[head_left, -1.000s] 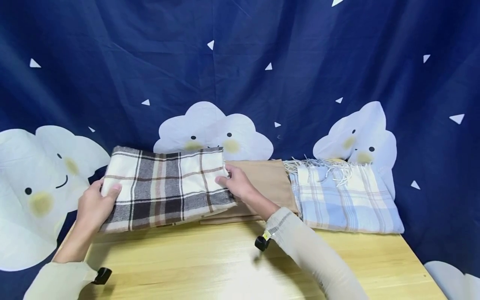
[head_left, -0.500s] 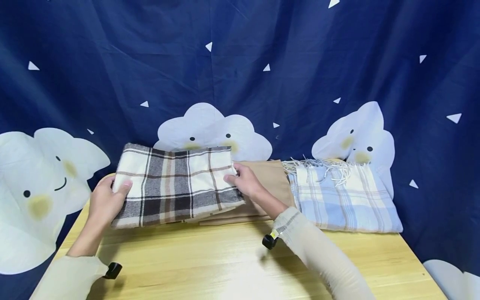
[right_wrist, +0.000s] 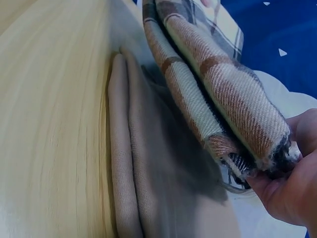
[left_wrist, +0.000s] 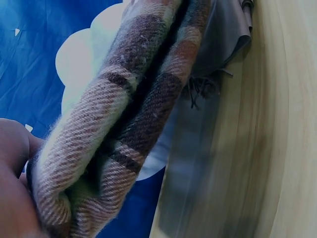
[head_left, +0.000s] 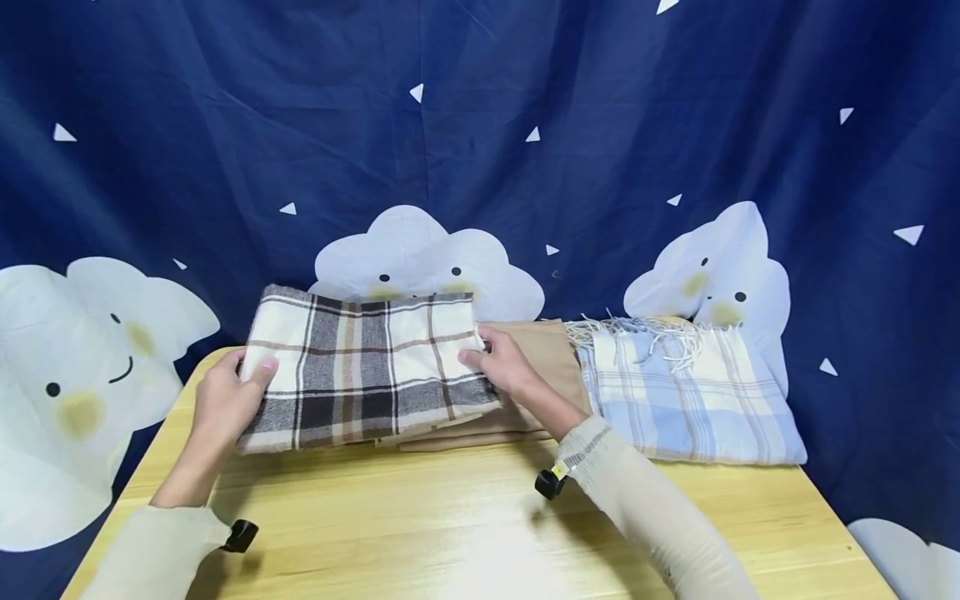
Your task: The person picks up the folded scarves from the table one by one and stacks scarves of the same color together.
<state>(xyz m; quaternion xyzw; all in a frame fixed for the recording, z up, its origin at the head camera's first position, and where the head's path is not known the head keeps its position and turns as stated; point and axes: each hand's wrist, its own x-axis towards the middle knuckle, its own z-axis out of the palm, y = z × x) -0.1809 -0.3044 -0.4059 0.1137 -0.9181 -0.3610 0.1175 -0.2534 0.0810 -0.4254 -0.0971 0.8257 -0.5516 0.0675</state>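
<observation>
A folded brown, white and grey plaid scarf (head_left: 352, 367) is held up between both hands, tilted above the table. My left hand (head_left: 228, 402) grips its left side, thumb on the front face and the other fingers behind. At the opposite edge my right hand (head_left: 507, 364) pinches the scarf, its thumb in front. Thick stacked layers of the plaid scarf (right_wrist: 233, 89) show from the edge in the right wrist view. Below and behind it lies a folded tan scarf (head_left: 551, 358), partly hidden by the plaid one.
A folded light blue and white plaid scarf (head_left: 690, 408) with a fringe (head_left: 660, 333) lies right of the tan one. All this is on a pale wooden table (head_left: 375, 517), with a dark blue curtain (head_left: 480, 125) printed with clouds behind it.
Both hands have carried the brown and white plaid scarf rightward, covering more of the tan scarf. The tan and blue scarves stay where they were.
</observation>
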